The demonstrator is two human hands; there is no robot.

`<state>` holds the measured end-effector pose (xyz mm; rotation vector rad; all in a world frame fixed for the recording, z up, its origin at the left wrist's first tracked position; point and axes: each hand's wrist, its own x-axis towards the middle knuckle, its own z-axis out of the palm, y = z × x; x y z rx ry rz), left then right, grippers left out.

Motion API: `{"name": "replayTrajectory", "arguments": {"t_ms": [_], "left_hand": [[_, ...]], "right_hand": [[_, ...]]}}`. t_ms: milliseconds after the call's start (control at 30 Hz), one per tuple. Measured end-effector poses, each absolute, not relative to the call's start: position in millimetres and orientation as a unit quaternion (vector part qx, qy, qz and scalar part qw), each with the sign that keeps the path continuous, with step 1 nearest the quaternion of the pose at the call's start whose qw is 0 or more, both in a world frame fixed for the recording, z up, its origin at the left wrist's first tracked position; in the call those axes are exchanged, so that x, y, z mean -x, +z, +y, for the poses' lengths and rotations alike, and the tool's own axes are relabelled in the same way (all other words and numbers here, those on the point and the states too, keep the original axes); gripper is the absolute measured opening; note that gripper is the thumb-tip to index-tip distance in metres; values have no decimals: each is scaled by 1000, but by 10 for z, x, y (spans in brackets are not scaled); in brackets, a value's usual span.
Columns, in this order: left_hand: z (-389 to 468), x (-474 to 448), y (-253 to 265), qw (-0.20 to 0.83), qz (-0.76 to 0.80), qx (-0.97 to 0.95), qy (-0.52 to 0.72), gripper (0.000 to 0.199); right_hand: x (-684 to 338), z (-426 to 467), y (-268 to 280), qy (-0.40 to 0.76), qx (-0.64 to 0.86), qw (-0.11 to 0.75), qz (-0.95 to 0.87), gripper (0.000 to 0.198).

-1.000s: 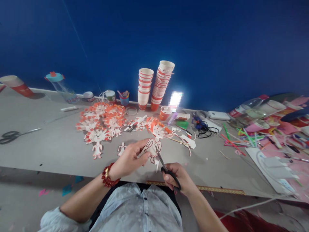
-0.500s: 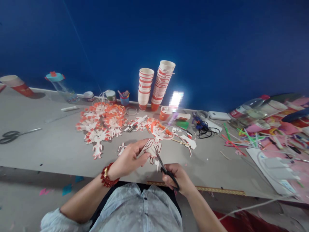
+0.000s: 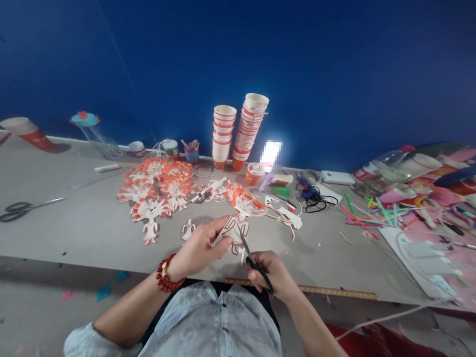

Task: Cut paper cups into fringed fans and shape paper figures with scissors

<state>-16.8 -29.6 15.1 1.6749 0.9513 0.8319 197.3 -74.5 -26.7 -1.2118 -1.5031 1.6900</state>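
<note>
Indoors, grey table (image 3: 316, 248) before blue wall (image 3: 167, 59), left fingers (image 3: 216, 227) pinching paper doll (image 3: 233, 226), right fingers (image 3: 265, 257) closed around black-handled scissors (image 3: 254, 264)

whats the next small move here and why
Probably one short snip with the scissors along the doll: the right hand has their blades at its drawn body, and the left hand grips it by the side.
</note>
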Motion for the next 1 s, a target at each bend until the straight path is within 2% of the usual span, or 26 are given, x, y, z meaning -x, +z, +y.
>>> {"name": "replayTrajectory", "arguments": {"t_ms": [500,767,1000], "left_hand": [[-352,155,95,517,399,-664,363,51],[-396,97,46,533,409,-635,382,44],[-428,74,32,529,414,-626,397,49]], "right_hand": [[-1967,-754,-440,603,447,320,-578,59],[-1895,-764,-367,641,450,315,-536,62],[-1876,-773,-426,639,434,336,-538,60]]}}
